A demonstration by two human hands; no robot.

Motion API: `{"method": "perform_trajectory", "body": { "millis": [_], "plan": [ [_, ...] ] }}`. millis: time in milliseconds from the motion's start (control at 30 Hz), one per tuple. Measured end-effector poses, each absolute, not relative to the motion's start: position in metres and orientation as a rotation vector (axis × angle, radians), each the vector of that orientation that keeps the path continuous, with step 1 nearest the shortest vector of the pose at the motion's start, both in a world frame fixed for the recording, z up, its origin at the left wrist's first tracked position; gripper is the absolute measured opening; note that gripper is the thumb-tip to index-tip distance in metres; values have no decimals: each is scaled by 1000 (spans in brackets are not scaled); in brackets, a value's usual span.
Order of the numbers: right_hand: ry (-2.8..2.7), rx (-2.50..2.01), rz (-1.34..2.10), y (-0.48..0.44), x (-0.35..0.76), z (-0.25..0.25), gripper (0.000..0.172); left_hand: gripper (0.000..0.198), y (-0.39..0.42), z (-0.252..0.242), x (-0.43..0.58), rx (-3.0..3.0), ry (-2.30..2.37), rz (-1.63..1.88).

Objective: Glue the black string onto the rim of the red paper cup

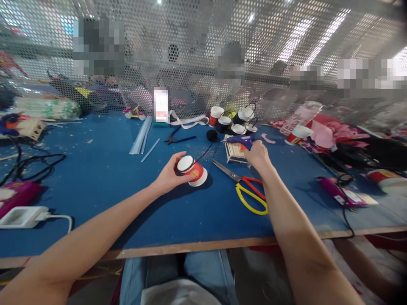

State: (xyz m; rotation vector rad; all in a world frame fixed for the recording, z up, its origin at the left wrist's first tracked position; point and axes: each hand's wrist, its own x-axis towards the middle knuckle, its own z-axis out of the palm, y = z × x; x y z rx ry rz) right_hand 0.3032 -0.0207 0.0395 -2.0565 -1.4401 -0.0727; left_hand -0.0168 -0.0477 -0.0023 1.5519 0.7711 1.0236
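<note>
My left hand (pixel 173 171) is closed round a small red and white paper cup (pixel 196 171), tilted above the blue tabletop. A thin black cord runs from the cup's upper end toward a black ball (pixel 212 135); whether they are joined I cannot tell. My right hand (pixel 259 156) grips a blue hot glue gun (pixel 239 139), its nozzle pointing left. The gun is over a small wooden stick rack (pixel 235 151); whether it rests on it I cannot make out. Scissors (pixel 244 188) with red and yellow handles lie below the rack, beside my right forearm.
Several cups with black handles (pixel 224 123) stand behind the rack. Pliers (pixel 179 139), glue sticks (pixel 140 137) and a phone (pixel 161 105) are farther left. A white power strip (pixel 23 217) lies front left. Pink material (pixel 329 133) is at right. A perforated metal screen (pixel 190 55) bounds the back.
</note>
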Motion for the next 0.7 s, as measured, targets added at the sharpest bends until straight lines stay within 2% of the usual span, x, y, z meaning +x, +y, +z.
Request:
{"method": "perform_trajectory", "body": {
  "millis": [133,200,300,533,700],
  "plan": [
    [-1265,-2059,-88,-28,300,46,48,76,-49,2,-17,1466,743,1006],
    [-1227,-1897,42,-37,292,53,38,76,-50,5,-18,1437,725,990],
    [-1250,-1657,484,-57,268,67,16,77,-50,6,-18,1386,715,963],
    [-1516,-1362,869,-98,215,67,24,73,-48,6,-18,1159,680,975],
    [-1571,-1444,897,-104,210,55,30,71,-47,6,-18,1190,681,952]
  ]
}}
